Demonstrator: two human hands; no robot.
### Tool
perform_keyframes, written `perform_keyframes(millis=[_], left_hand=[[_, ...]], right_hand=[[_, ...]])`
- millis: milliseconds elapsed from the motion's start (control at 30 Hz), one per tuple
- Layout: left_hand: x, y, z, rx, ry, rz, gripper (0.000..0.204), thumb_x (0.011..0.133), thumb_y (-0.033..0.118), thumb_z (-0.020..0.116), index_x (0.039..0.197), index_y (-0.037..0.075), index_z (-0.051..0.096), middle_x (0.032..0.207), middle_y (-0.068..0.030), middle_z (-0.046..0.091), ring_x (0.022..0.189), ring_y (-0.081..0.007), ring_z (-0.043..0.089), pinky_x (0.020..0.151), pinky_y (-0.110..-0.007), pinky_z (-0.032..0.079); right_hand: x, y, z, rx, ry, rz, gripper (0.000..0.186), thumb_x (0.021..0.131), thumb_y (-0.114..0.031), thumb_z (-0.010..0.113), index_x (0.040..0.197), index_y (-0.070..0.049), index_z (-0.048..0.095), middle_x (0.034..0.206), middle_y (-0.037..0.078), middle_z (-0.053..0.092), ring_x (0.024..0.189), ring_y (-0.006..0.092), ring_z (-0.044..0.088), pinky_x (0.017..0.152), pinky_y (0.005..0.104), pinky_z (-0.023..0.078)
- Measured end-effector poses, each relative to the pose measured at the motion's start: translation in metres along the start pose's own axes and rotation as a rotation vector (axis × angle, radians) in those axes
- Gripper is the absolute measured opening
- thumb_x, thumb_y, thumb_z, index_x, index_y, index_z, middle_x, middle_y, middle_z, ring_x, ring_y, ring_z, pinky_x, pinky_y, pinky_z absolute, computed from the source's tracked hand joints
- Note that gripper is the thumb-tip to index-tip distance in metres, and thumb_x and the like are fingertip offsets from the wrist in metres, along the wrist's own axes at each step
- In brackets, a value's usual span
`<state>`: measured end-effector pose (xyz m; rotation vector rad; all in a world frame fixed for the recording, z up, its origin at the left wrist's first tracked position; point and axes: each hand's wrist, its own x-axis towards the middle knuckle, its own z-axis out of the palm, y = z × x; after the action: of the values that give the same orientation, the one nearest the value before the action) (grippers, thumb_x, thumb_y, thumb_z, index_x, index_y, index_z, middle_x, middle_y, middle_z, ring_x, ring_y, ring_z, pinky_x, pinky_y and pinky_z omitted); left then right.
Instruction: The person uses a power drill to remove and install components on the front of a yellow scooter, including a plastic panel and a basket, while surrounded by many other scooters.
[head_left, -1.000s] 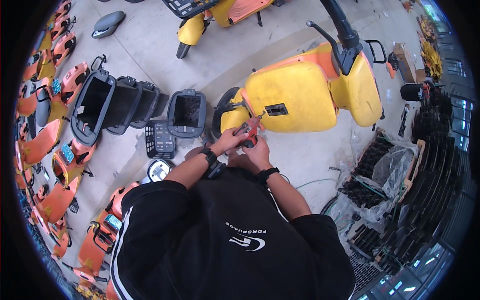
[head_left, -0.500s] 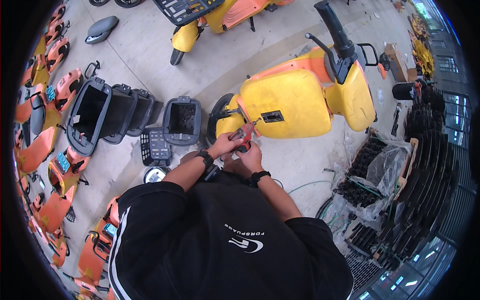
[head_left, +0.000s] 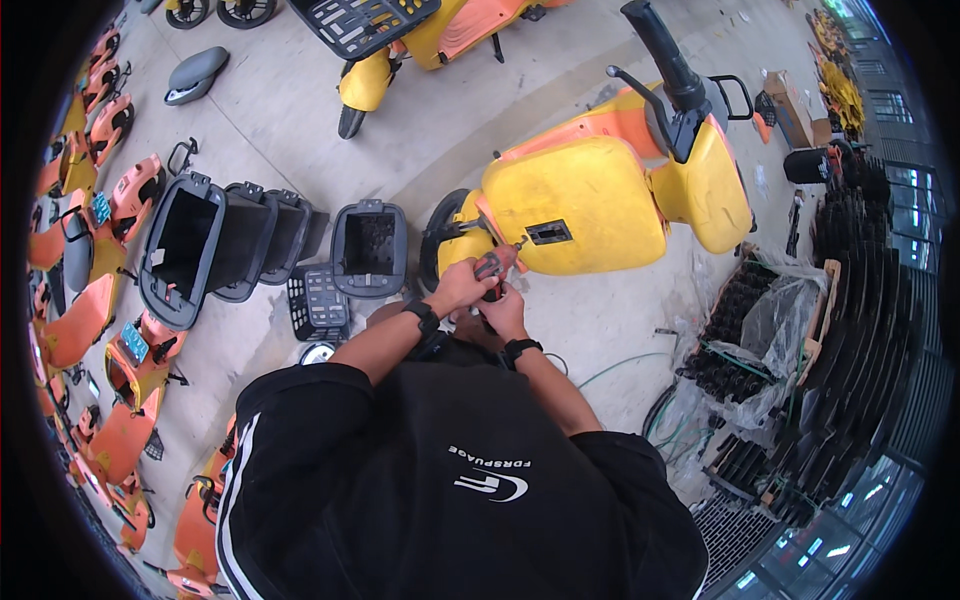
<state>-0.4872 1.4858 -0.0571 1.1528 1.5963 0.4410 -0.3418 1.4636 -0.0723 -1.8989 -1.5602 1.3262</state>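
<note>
My left hand [head_left: 459,282] is closed over the body of a red-and-black power drill [head_left: 497,261]. Just below and to the right of it, my right hand [head_left: 505,308] grips the drill's lower part. The drill's bit points up and to the right at the lower left edge of a large yellow scooter panel [head_left: 580,210], left of a black slotted recess [head_left: 548,233]. Whether the tip touches anything I cannot tell. A yellow front piece [head_left: 460,250] and dark wheel of the same scooter lie beside the drill, and its handlebar [head_left: 676,80] rises at the upper right.
Black open bins [head_left: 182,250], [head_left: 368,250] and a slatted crate [head_left: 316,305] stand at the left. Rows of orange-yellow scooters [head_left: 80,320] line the far left; another scooter [head_left: 365,85] is behind. At the right are a plastic-wrapped pallet [head_left: 760,330], stacked black parts [head_left: 850,320] and green hoses.
The surroundings have shifted slightly in the view as my head moved. Both hands stay on the drill at the panel's edge, with only slight changes in its position.
</note>
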Motion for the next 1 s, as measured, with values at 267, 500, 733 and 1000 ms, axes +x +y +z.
perform_keyframes(millis=[267,500,733,1000], left_hand=[[-0.005,0.004,-0.018,-0.167,-0.151,-0.096,0.045,0.083,0.039,0.067,0.104,0.0,0.064,0.076,-0.0151,0.067,0.066,-0.0225,0.066,0.063,-0.035,0.052],[0.014,-0.002,-0.016,-0.074,-0.207,-0.06,0.044,0.084,0.036,0.069,0.106,-0.001,0.063,0.078,-0.0127,0.067,0.064,-0.0187,0.064,0.061,-0.033,0.052],[0.014,-0.005,-0.022,-0.03,-0.269,-0.094,0.053,0.084,0.038,0.07,0.117,-0.002,0.058,0.091,-0.0144,0.067,0.076,-0.0174,0.065,0.064,-0.031,0.055],[0.007,-0.006,-0.017,-0.04,-0.226,-0.047,0.054,0.085,0.039,0.069,0.118,-0.003,0.059,0.097,-0.0155,0.068,0.082,-0.0184,0.065,0.072,-0.033,0.054]], right_hand=[[-0.011,-0.032,-0.011,-0.2,0.011,0.057,0.052,0.065,-0.032,0.079,0.105,-0.003,0.061,0.094,0.017,0.068,0.088,0.0319,0.066,0.079,0.038,0.051],[0.002,-0.003,-0.002,-0.022,0.064,-0.014,0.044,0.063,-0.025,0.08,0.097,-0.002,0.063,0.088,0.018,0.068,0.084,0.0323,0.066,0.076,0.0374,0.052],[0.004,-0.009,-0.011,-0.063,-0.016,-0.009,0.055,0.06,-0.029,0.082,0.106,-0.003,0.062,0.093,0.018,0.068,0.087,0.033,0.067,0.078,0.0378,0.052],[0.002,0.009,-0.006,-0.022,0.019,-0.082,0.051,0.061,-0.024,0.081,0.104,-0.003,0.062,0.09,0.019,0.068,0.085,0.033,0.067,0.077,0.0373,0.053]])
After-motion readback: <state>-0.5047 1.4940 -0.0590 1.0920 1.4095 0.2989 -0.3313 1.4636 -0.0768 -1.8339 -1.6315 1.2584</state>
